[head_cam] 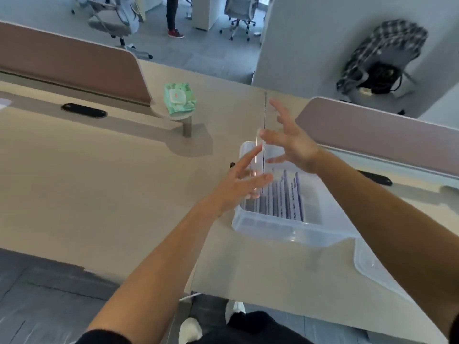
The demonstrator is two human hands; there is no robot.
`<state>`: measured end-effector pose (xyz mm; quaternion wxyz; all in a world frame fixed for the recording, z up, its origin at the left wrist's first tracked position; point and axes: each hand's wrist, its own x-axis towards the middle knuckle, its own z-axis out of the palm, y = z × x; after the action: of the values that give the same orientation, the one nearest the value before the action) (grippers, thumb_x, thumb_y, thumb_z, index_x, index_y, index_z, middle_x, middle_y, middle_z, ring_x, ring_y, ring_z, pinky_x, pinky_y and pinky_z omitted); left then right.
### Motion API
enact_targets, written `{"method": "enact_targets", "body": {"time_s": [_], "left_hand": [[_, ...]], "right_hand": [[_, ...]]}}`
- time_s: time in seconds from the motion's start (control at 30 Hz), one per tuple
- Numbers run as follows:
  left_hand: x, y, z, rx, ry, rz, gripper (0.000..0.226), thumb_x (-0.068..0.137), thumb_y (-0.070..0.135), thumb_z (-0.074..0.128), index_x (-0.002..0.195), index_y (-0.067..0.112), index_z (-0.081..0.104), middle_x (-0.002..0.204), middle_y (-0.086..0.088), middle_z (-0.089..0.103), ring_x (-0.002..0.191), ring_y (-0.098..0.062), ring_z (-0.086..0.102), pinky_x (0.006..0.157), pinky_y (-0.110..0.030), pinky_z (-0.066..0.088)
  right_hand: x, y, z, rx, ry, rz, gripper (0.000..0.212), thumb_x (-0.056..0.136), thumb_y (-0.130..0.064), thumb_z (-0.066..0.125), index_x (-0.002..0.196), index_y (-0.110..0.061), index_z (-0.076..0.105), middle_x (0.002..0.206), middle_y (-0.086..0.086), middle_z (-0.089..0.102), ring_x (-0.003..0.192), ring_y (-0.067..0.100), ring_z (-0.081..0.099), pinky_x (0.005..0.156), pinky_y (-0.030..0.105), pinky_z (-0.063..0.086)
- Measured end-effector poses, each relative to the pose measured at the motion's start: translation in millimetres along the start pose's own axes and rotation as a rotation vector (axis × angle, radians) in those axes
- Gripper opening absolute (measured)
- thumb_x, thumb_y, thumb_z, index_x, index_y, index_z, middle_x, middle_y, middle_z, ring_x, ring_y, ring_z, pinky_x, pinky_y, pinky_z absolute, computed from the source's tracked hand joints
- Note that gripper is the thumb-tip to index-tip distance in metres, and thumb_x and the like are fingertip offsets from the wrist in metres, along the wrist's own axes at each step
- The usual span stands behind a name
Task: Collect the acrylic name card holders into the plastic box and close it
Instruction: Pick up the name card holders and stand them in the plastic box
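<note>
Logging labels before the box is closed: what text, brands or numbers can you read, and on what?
Nothing is readable.
Cards in the box: purple print, too blurred.
Wipes pack: lid label, too blurred.
Holder: no text seen.

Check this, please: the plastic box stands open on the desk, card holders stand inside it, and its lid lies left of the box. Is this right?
Not quite. The head view shows the lid right of the plastic box, not left. The box does stand open on the desk with card holders standing inside.
</note>
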<state>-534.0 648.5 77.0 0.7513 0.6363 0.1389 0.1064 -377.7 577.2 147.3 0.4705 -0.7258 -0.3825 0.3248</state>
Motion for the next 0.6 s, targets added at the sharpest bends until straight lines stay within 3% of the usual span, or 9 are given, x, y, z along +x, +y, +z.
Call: {"method": "enact_targets", "body": {"time_s": [0.1, 0.2, 0.3, 0.37, 0.47, 0.6], "left_hand": [[17, 1, 29, -0.001, -0.099, -0.044, 0.057, 0.087, 0.033, 0.071, 0.12, 0.068, 0.041, 0.109, -0.006, 0.056, 0.106, -0.02, 0.06, 0.097, -0.048, 0.052], [36, 0, 54, 0.075, -0.187, -0.065, 0.066, 0.077, 0.047, 0.077, 0.126, 0.07, 0.038, 0.125, -0.002, 0.054, 0.122, -0.019, 0.054, 0.101, -0.048, 0.049], [56, -2, 83, 0.204, -0.257, -0.055, 0.085, 0.078, 0.032, 0.08, 0.133, 0.065, 0.025, 0.133, 0.011, 0.039, 0.13, -0.014, 0.041, 0.104, -0.033, 0.043], [73, -4, 103, 0.248, -0.254, -0.033, 0.097, 0.076, 0.025, 0.082, 0.144, 0.055, 0.021, 0.138, 0.007, 0.039, 0.132, -0.015, 0.041, 0.1, -0.028, 0.044], [100, -6, 134, 0.253, -0.188, -0.034, 0.1, 0.074, 0.036, 0.083, 0.15, 0.048, 0.019, 0.153, 0.002, 0.031, 0.138, -0.018, 0.038, 0.105, -0.036, 0.044], [129, -12, 167, 0.337, -0.159, -0.077, 0.112, 0.06, 0.048, 0.088, 0.143, 0.064, 0.014, 0.151, 0.002, 0.035, 0.13, -0.02, 0.048, 0.103, -0.047, 0.048]], "right_hand": [[-15, 13, -31, 0.056, 0.079, 0.03, 0.081, 0.079, -0.043, 0.075, 0.14, -0.058, 0.025, 0.156, -0.011, 0.02, 0.128, 0.029, 0.047, 0.077, 0.048, 0.057], [-26, 34, -66, 0.123, 0.164, 0.047, 0.077, 0.09, -0.029, 0.069, 0.148, -0.044, 0.02, 0.133, -0.014, 0.041, 0.111, 0.02, 0.057, 0.073, 0.043, 0.056], [-31, 56, -101, 0.164, 0.206, 0.058, 0.077, 0.088, -0.037, 0.068, 0.148, -0.045, 0.02, 0.142, -0.001, 0.038, 0.106, 0.02, 0.057, 0.064, 0.033, 0.057], [-32, 69, -124, 0.19, 0.226, 0.063, 0.075, 0.087, -0.041, 0.066, 0.147, -0.045, 0.022, 0.145, 0.004, 0.036, 0.109, 0.022, 0.056, 0.064, 0.033, 0.056], [-30, 87, -160, 0.234, 0.198, 0.062, 0.076, 0.082, -0.045, 0.065, 0.145, -0.048, 0.023, 0.145, 0.004, 0.038, 0.113, 0.028, 0.056, 0.071, 0.041, 0.054], [-25, 112, -200, 0.251, 0.128, 0.058, 0.084, 0.08, -0.044, 0.068, 0.147, -0.049, 0.017, 0.151, 0.002, 0.026, 0.112, 0.021, 0.053, 0.07, 0.037, 0.052]]}}
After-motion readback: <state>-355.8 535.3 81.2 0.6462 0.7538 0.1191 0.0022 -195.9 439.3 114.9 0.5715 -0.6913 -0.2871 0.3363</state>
